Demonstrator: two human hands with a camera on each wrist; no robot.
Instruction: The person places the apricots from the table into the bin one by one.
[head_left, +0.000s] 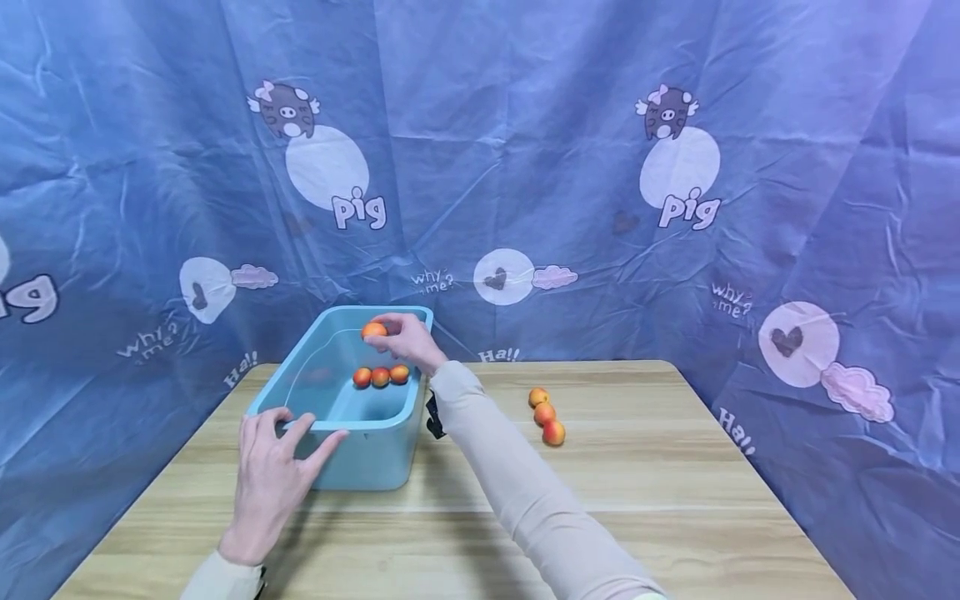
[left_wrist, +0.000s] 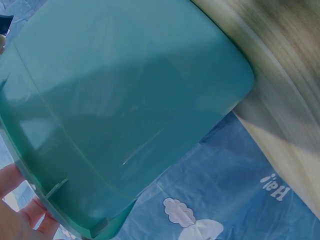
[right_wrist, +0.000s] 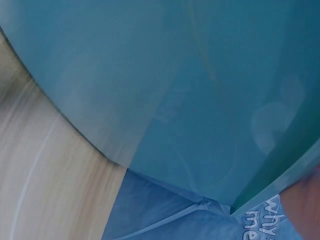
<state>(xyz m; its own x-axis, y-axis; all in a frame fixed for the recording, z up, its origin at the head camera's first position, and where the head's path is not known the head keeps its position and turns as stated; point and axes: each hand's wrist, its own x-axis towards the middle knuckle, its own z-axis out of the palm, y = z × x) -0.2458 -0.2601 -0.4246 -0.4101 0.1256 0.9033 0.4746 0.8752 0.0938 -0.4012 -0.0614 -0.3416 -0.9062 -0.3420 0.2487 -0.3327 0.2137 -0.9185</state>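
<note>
My right hand (head_left: 408, 337) pinches a small round orange-red fruit (head_left: 373, 331) between thumb and fingers, above the inside of a blue plastic bin (head_left: 360, 458). Below it, a row of 3 similar red-and-yellow fruits (head_left: 381, 377) lies on the bin's floor. My left hand (head_left: 273, 467) grips the bin's near left corner, fingers hooked over the rim and thumb along the outer wall. In the left wrist view, fingertips (left_wrist: 34, 212) show at the rim of the bin (left_wrist: 135, 100). The right wrist view shows mostly the bin's outer wall (right_wrist: 150, 90), with the fruit out of sight.
To the right of the bin, 3 more red-and-yellow fruits (head_left: 544, 413) lie in a slanting line on the wooden table (head_left: 637, 500). A blue printed curtain (head_left: 510, 167) hangs behind and along both sides of the table.
</note>
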